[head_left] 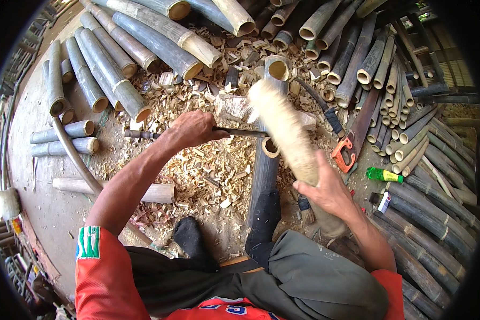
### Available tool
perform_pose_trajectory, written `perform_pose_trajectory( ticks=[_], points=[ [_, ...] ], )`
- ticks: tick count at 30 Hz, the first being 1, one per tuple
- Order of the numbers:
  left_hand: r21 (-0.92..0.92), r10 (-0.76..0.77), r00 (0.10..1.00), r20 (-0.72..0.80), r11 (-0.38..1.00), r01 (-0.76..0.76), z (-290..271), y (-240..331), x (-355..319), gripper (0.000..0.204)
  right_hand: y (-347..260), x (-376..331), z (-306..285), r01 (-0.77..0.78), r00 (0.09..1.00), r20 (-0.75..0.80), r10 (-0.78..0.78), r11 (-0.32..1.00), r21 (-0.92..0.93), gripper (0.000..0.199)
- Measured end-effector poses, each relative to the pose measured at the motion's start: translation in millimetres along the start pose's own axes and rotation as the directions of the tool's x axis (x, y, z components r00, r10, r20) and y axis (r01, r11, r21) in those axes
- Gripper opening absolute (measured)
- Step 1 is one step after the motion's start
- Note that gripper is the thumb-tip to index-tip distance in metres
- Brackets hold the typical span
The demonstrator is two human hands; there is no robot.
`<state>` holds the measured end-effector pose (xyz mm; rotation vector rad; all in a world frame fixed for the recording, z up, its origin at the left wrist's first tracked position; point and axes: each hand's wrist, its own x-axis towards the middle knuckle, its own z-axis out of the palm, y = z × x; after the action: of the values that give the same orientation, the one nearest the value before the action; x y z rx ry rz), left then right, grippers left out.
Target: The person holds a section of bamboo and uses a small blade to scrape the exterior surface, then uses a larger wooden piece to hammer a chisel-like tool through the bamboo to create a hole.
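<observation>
My left hand is closed around a long dark chisel. Its ridged end sticks out to the left of my fist, and its blade reaches right to a hole cut in a bamboo pole. In my right hand is a thick, pale wooden club, tilted and smeared by motion. The club's upper part passes above the pole and covers some of it. The pole lies lengthwise in front of me, its open end facing up at the far side. My dark-covered right foot and shin lie along its near part.
Wood chips cover the floor. Cut bamboo poles lie at the far left, with more stacked along the right. An orange-handled saw, a curved blade with a wrapped handle and a green bottle lie on the right.
</observation>
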<state>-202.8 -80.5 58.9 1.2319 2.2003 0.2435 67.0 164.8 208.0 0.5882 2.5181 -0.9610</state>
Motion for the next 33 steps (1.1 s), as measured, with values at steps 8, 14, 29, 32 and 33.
perform_pose_trajectory(
  ticks=[8,14,29,32,33],
  points=[
    [-0.016,0.081,0.996,0.033,0.997,-0.080,-1,-5,8,0.060,4,11,-4,0.128,0.980,-0.171,-0.097,0.975,0.182,0.073],
    [-0.076,0.015,0.983,0.182,0.997,-0.001,-8,-2,18,0.066,-2,20,-23,-0.127,0.984,0.113,0.136,0.988,-0.085,0.077],
    [0.178,0.258,0.892,-0.371,0.963,-0.204,44,21,-59,0.032,22,28,-23,0.148,0.987,-0.082,-0.141,0.986,0.079,0.076],
    [0.105,0.093,0.976,-0.196,0.992,-0.074,38,34,-63,0.031,17,24,-17,0.164,0.978,-0.148,-0.145,0.979,0.120,0.080],
    [0.103,0.043,0.986,-0.158,0.994,-0.027,38,34,-64,0.030,11,23,-17,0.155,0.981,-0.134,-0.140,0.982,0.107,0.081]
  ],
)
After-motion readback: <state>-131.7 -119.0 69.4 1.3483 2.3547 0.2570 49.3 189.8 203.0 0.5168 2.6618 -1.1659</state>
